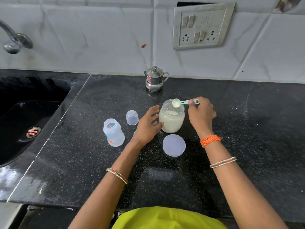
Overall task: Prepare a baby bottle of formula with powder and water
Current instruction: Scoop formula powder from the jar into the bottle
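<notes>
At the centre of the frame the powder jar (171, 119) stood open on the black desk (231, 129); the right hand (200, 114) pinched a scoop (184, 102) of powder over its mouth; the left hand (148, 126), fingers straight, touched the jar's side; the uncapped baby bottle (113, 132) stood left of centre; the jar's lid (174, 145) lay just below.
</notes>
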Tool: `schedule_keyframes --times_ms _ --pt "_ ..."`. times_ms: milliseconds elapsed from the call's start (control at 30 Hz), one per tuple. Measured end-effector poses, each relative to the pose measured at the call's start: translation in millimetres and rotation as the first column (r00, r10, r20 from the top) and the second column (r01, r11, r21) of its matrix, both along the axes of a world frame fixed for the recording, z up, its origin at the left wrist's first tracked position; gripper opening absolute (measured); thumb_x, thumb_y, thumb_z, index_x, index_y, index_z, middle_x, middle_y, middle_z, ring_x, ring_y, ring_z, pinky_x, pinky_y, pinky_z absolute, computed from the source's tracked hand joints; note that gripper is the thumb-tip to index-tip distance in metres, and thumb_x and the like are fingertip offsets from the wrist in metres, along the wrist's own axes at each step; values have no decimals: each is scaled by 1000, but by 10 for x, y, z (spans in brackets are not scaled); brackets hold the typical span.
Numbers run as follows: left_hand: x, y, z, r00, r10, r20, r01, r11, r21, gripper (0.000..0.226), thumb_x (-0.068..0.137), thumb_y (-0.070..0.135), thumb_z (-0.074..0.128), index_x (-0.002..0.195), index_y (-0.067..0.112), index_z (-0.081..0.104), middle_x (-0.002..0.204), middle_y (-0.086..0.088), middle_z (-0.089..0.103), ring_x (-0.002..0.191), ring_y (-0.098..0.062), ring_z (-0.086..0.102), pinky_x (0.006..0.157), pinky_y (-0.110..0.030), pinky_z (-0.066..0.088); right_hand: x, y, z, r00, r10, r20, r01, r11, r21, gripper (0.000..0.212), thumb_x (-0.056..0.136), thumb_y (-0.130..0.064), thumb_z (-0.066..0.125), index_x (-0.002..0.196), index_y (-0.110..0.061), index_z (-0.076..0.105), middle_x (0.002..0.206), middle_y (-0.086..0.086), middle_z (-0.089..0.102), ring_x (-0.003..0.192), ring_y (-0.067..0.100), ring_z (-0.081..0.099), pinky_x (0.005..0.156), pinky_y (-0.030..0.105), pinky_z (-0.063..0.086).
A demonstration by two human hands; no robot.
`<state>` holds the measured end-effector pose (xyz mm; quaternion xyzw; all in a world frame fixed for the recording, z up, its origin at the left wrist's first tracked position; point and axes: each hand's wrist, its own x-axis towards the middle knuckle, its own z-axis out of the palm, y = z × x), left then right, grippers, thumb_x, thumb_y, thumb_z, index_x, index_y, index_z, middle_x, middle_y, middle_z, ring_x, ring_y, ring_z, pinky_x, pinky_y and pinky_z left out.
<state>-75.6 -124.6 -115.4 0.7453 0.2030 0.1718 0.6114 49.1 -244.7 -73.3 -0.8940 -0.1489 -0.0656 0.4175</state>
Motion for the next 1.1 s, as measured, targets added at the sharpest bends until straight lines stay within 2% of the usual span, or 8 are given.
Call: schedule_keyframes --times_ms 133,300,400,600,767,900,1000,1100 --pt "2 -5 20 1000 -11 5 11 1000 -9 59 87 -3 60 139 12 38 142 -5 46 131 -19 45 106 -38 43 2 15 -30 1000 4 5 -4 1000 -8 9 94 -19 52 90 -15 59 107 7 60 112 26 48 99 46 28" --pt "-10 -22 -6 1000 1 1 -1 1000 9 59 86 -3 59 140 10 38 142 -5 47 131 -18 46 107 -40 42 -38 -33 -181 952 158 261 -151 988 -44 7 90 -11 53 94 -11 59 107 4 59 112 25 47 101 48 27" --pt "-24 -26 -17 1000 6 7 -6 1000 -9 61 86 -5 58 140 10 38 142 -4 47 130 -17 47 106 -40 43 -84 -56 -254 930 159 331 -166 986 -7 8 89 -10 53 94 -9 59 104 5 59 109 24 47 100 44 25" --pt "-31 -15 10 1000 17 25 -17 1000 -9 60 85 -8 53 139 13 39 142 -3 46 128 -16 48 103 -31 44 -103 -23 -176 995 62 72 -74 982 175 14 92 -16 54 98 -7 62 108 5 58 113 27 47 102 52 30" --pt "-91 12 167 970 154 189 -158 988 2 47 87 -11 45 128 11 50 127 -3 55 111 -16 62 84 -20 52 -224 30 2 998 64 -15 -54 928 368 11 92 -20 53 84 -14 58 88 -5 54 103 24 49 101 56 33" --pt "-313 93 364 834 383 396 -399 916 -45 39 83 -13 40 105 11 60 108 -5 66 86 -17 69 71 -25 56 -419 207 186 989 150 5 -135 871 472 14 91 -20 53 79 -14 58 76 -4 54 92 30 54 94 60 38" --pt "-627 240 421 636 550 541 -597 795 -107 34 78 -10 39 89 14 61 87 -1 69 70 -17 68 59 -26 56 -605 404 245 971 235 32 -221 847 483 16 91 -19 53 77 -12 57 74 2 56 83 32 55 86 56 43" --pt "-979 376 305 460 668 585 -712 671 -207 26 75 -5 43 80 15 60 74 7 67 64 -14 64 53 -27 54 -824 592 227 933 353 68 -342 815 467 18 91 -16 53 76 -8 56 66 0 51 70 24 48 74 51 43"
